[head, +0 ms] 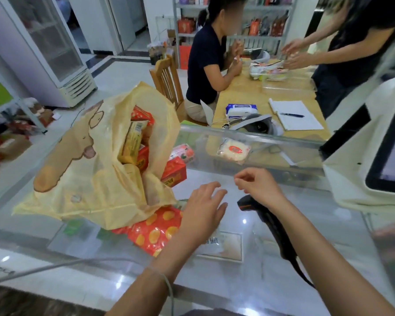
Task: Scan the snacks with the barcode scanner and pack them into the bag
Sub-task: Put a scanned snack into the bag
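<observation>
A yellow plastic bag (89, 179) lies open on the glass counter (294, 236), holding several red and yellow snack boxes (135, 142). A red drink carton (175, 172) leans beside the bag's mouth. A red snack packet with orange dots (155, 229) lies under the bag's front edge. My left hand (203, 210) hovers open, fingers spread, just right of that packet. My right hand (258, 185) is above the black barcode scanner (269, 224), fingers loosely curled and holding nothing. The scanner lies on the glass under my right wrist. A white round snack in clear wrap (234, 150) rests at the counter's far edge.
A white register screen (379, 160) stands at the right. Beyond the counter is a wooden table (249, 94) with a wipes pack, a notebook and pen. One person sits there and another stands reaching over it. A grey cable (55, 265) crosses the near counter.
</observation>
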